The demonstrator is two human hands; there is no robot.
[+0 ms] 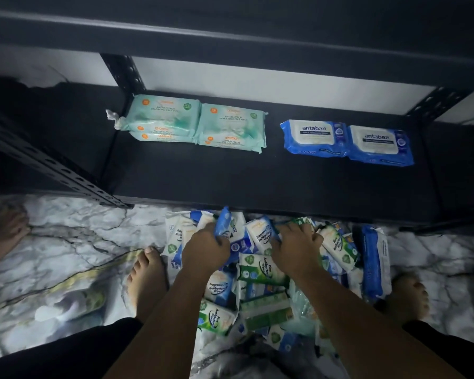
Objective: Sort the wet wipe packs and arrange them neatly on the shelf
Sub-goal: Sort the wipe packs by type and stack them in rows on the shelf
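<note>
Left hand (206,248) grips a blue plastic wipe pack (222,222) in the mixed heap of wet wipe packs (260,272) on the marble floor (66,242), at the front edge of the black shelf (230,179). Right hand (294,248) lies on the heap, fingers curled; hold unclear. Mint-green packs (197,123) sit rear left, blue-white packs (348,140) rear right

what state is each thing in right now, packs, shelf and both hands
shelf, holds two sorted groups near its back
teal packs, stacked flat, two piles, left
antabax packs, two flat side by side, right
floor pile, unsorted jumble
left hand, grips blue pack, lifted on edge
right hand, fingers curled into pile, grip unclear
</note>
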